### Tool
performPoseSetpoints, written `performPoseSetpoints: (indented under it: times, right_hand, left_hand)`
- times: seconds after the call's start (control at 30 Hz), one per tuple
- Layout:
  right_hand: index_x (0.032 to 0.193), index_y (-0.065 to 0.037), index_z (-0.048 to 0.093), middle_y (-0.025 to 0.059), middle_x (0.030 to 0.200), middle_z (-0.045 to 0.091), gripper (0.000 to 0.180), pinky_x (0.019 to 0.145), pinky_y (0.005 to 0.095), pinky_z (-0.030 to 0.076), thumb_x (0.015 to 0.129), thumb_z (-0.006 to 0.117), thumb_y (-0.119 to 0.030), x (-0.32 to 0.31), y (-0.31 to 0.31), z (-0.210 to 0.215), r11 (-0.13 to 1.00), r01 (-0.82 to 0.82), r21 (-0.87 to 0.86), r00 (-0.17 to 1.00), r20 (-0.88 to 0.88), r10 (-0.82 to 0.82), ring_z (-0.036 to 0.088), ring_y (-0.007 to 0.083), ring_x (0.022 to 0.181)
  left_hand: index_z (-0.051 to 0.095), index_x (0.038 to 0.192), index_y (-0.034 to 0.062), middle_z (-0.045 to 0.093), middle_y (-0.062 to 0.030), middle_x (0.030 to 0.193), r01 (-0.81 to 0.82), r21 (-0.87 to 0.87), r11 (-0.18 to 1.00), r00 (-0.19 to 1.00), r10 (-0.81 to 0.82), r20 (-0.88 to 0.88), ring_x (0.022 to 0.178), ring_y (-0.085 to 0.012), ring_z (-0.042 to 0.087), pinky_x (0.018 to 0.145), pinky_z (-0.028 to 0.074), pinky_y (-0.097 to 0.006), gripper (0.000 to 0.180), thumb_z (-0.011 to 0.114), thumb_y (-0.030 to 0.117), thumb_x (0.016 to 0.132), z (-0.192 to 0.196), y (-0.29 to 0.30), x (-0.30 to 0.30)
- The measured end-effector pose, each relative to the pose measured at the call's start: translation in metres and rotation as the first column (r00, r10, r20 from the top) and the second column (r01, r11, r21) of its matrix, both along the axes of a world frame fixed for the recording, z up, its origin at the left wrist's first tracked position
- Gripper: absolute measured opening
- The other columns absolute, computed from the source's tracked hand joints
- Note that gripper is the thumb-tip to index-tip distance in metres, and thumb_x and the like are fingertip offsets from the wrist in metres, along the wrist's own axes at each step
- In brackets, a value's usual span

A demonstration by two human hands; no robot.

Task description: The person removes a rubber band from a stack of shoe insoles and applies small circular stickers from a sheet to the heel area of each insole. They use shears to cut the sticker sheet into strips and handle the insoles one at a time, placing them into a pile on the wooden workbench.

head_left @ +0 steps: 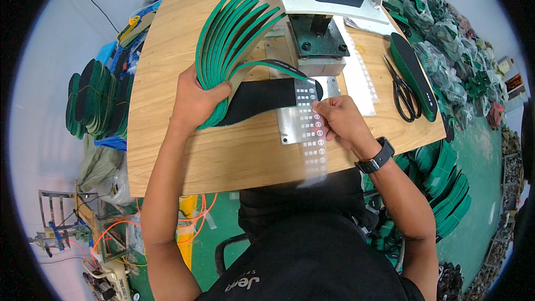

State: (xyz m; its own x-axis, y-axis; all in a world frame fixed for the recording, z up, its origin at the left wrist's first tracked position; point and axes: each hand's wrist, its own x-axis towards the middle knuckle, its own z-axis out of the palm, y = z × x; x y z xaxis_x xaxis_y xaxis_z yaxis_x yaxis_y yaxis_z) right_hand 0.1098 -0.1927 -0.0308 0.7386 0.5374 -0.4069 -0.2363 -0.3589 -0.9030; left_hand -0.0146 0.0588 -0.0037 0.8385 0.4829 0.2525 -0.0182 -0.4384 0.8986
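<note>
My left hand point(192, 100) is closed around a fanned stack of green insoles point(220, 50), their tips spread upward. From that bundle a black-topped insole point(259, 95) reaches right across a metal plate point(288, 125) beneath the press head point(317, 50). Another insole, green-edged, curves above it, its tip near the strip. My right hand point(345, 120) pinches a clear strip of transfer labels point(312, 139) with rows of white printed marks. The strip's upper end lies over the black insole's toe area; its lower end hangs toward the table's front edge and is blurred.
Black scissors point(402, 92) and a green-and-black insole point(412, 75) lie on the right of the wooden table point(161, 156). White sheets point(359, 81) lie beside the press. Stacked insoles point(97, 100) stand at left, others point(446, 184) lower right. Bagged green pieces point(446, 44) heap at far right.
</note>
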Motion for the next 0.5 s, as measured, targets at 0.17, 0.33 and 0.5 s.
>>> performPoseSetpoints:
  times: [0.17,0.33,0.5]
  right_hand:
    - [0.073,-0.001,0.061,0.0036,0.057,0.059,0.029,0.035,0.0201,0.039,0.095,0.06,-0.021,0.003,0.0,-0.005,1.0,-0.005,-0.012,1.0,0.004,0.005,0.051,0.0072,0.042]
    - [0.072,-0.001,0.061,0.0034,0.057,0.058,0.031,0.035,0.0209,0.04,0.093,0.062,-0.023,0.005,0.003,-0.004,0.999,-0.017,-0.045,1.0,0.017,0.018,0.052,0.0082,0.042]
    - [0.071,-0.002,0.061,0.0045,0.057,0.06,0.033,0.036,0.0213,0.042,0.093,0.063,-0.027,0.004,0.002,-0.004,1.0,-0.015,-0.021,1.0,-0.016,0.015,0.053,0.009,0.043]
  left_hand:
    - [0.062,0.095,-0.0018,0.062,-0.0019,0.076,-0.004,0.022,1.0,1.0,0.004,0.013,0.069,-0.0086,0.051,0.066,0.046,-0.026,0.028,0.067,0.007,0.069,-0.001,-0.002,0.0]
    - [0.062,0.101,-0.0026,0.062,-0.003,0.076,-0.037,0.04,0.999,0.999,0.037,-0.011,0.068,-0.0091,0.051,0.067,0.046,-0.025,0.035,0.067,0.008,0.068,-0.003,-0.004,0.001]
    - [0.059,0.116,-0.0029,0.066,-0.0103,0.084,0.006,0.085,0.996,0.995,0.003,-0.098,0.076,-0.0161,0.061,0.074,0.049,-0.028,0.052,0.072,0.013,0.068,0.0,-0.012,0.005]
